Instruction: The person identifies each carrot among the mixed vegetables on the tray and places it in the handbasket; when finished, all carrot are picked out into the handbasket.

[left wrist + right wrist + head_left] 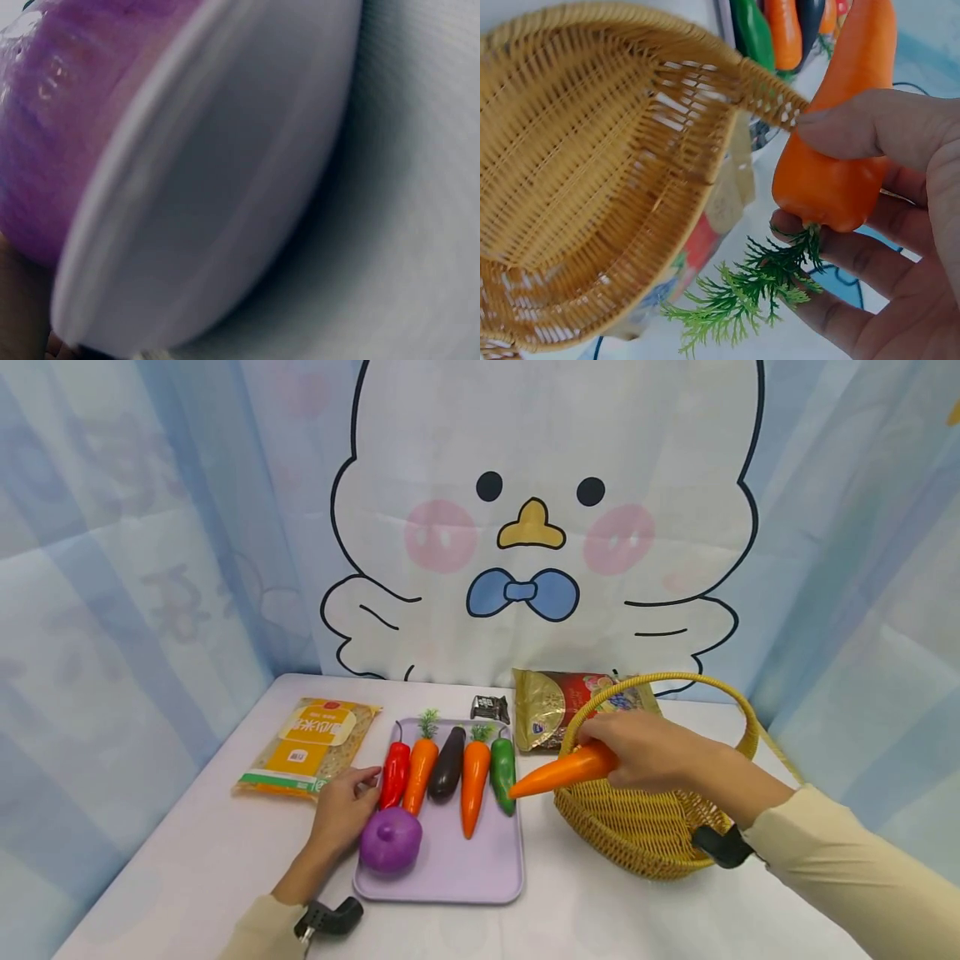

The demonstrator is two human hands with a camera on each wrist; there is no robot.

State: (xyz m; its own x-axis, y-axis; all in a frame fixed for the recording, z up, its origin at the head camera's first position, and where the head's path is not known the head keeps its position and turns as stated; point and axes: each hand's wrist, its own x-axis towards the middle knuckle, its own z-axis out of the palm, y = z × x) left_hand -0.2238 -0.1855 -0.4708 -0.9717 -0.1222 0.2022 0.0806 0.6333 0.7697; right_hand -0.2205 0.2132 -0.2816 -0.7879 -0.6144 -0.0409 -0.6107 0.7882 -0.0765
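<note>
Mid-transfer, by the look of it. Right hand (648,747) has an orange carrot (570,771) off any surface, thumb and fingers clamped on its thick leafy end; its body hangs between basket and tray, tip near the tray's right edge. Left hand (345,810) is at the tray's left rim beside the red pepper (395,772), fingers loosely bent and a bit apart (can't tell if they pinch the rim).

Count on the lilac tray (480,868): six pieces. Red pepper, left carrot (421,772), eggplant (447,766), right carrot (476,781) and green pepper (503,772) run roughly in a row, with the purple onion (390,841) in front at the left. Wicker basket (637,818) stands to the right; what shows of its inside in the right wrist view is bare weave.

If the tray is where things go, six are placed and the held carrot looks like the last one; if the basket is, most of the job remains. Stills alone don't settle which. Either way, this carrot is not yet set down. Grain bag (315,743) and red-gold bag (558,702) lie on the desk (225,860), outside the tray.
</note>
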